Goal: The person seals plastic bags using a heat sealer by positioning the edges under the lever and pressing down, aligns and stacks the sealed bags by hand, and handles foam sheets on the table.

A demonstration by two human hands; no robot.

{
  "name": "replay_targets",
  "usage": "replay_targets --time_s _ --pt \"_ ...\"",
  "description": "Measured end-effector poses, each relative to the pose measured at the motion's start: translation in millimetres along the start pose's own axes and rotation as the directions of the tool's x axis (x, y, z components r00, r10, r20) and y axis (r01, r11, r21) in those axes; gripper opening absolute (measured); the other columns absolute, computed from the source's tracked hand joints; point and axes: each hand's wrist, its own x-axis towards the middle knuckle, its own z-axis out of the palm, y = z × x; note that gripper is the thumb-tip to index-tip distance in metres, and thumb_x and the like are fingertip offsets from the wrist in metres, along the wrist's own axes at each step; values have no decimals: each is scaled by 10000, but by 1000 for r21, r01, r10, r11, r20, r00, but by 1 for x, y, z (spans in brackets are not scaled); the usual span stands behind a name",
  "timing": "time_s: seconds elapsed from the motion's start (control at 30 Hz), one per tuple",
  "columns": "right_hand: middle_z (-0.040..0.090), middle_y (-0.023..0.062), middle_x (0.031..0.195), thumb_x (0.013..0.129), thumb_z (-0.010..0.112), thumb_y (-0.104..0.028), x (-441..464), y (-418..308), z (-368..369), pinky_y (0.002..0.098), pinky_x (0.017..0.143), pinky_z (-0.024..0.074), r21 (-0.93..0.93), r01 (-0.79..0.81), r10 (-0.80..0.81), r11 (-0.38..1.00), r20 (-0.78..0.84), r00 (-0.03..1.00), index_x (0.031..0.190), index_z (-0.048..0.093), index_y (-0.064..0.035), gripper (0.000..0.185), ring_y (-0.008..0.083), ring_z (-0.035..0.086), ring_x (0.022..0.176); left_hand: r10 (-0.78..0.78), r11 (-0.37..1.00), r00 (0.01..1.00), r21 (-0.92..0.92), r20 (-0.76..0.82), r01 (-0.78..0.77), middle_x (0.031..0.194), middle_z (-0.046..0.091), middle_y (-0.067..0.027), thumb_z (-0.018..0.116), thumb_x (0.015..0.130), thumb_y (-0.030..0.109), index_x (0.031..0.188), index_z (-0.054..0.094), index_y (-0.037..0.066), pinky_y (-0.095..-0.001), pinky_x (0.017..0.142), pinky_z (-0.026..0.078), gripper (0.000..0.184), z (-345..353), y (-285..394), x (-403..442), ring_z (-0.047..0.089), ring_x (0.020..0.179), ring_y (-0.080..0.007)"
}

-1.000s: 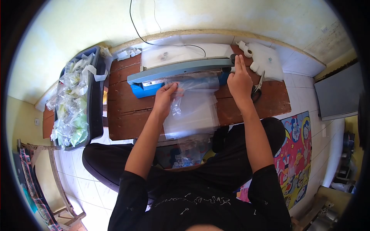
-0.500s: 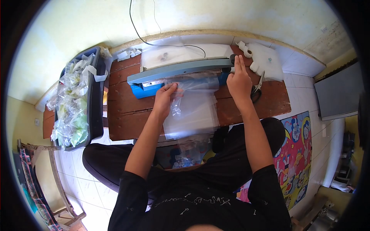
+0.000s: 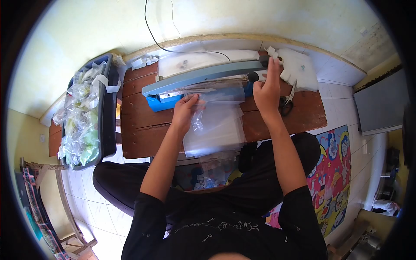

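A blue heat sealer (image 3: 167, 102) with a long grey arm (image 3: 208, 77) lies across the wooden table. My left hand (image 3: 186, 110) pinches the left edge of a clear plastic bag (image 3: 219, 95), whose upper part lies over the sealer's bed beneath the raised arm. Further plain plastic bags (image 3: 214, 130) sit below it, at the table's front edge. At the arm's right end, my right hand (image 3: 268, 91) has its fingers stretched out beside the dark end knob; whether they touch it is hard to see. Black-handled scissors (image 3: 287, 104) rest just right of that hand.
On the left stands a dark bin (image 3: 104, 125) heaped with filled clear bags. Behind the sealer are a stack of plastic sheets (image 3: 186, 63) and a black cable (image 3: 158, 41). More plastic (image 3: 303, 71) and a white roll (image 3: 274, 54) lie at the table's right end.
The right end of the sealer's arm has risen, leaving a wider gap over the bed. My right hand has shifted slightly up there. My left hand stays at the bag.
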Motion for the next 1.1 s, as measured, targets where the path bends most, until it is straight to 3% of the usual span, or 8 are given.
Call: replay_targets --time_s 0.13,0.23,0.3,0.4,0.63,0.7,0.8,1.1 --pt "454 215 1354 769 565 10 -6 3 9 341 721 515 117 35 -3 992 -264 965 1357 391 -39 615 271 621 879 11 1000 1000 -17 5 -11 862 682 -72 594 919 215 1053 604 49 -251 643 439 214 1 0 -1 647 728 -161" --pt "622 189 1134 804 625 -90 -9 9 5 354 724 511 174 -284 289 943 -5 957 1237 519 -13 452 260 642 823 -4 1000 1000 -8 -2 4 853 682 -69 593 919 212 1050 605 52 -250 639 442 207 3 2 -2 647 723 -160" --pt "676 197 931 792 666 -240 -6 7 0 370 750 507 -1 -496 449 868 428 785 1009 634 28 346 313 655 879 -8 1000 1000 -10 -5 8 851 682 -70 592 919 209 1050 605 51 -250 637 444 205 3 2 -2 646 721 -159" --pt "687 166 793 774 695 -316 -24 20 17 379 726 511 -18 -477 423 879 490 762 845 668 31 355 299 670 781 -6 1000 1000 -21 -2 6 852 681 -70 592 919 203 1054 604 49 -251 635 447 205 2 1 -1 646 721 -158" --pt "691 126 820 759 688 -252 -24 34 28 315 705 492 242 -571 336 785 608 719 848 659 27 294 200 644 741 96 995 994 28 54 -98 856 679 -62 585 915 155 1058 622 35 -249 644 451 191 0 4 -3 639 723 -149" --pt "685 89 853 747 676 -191 -17 32 21 274 750 459 421 -661 200 621 730 653 828 655 17 224 149 602 767 126 990 990 50 62 -129 858 681 -62 588 910 143 1056 630 32 -248 652 451 188 -4 4 -6 640 733 -147" --pt "665 111 908 771 634 -82 -5 15 1 279 861 447 383 -714 142 586 819 555 767 591 -27 71 173 625 911 147 982 985 105 87 -156 871 687 -67 604 894 116 1045 648 28 -249 664 452 181 -4 12 -15 640 754 -145" --pt "675 125 901 817 682 -138 0 -4 -13 292 810 472 396 -738 22 547 874 485 887 590 -29 159 174 650 826 204 909 952 317 230 -271 907 693 -74 649 854 80 996 670 11 -272 751 483 159 -8 31 -43 635 791 -145"
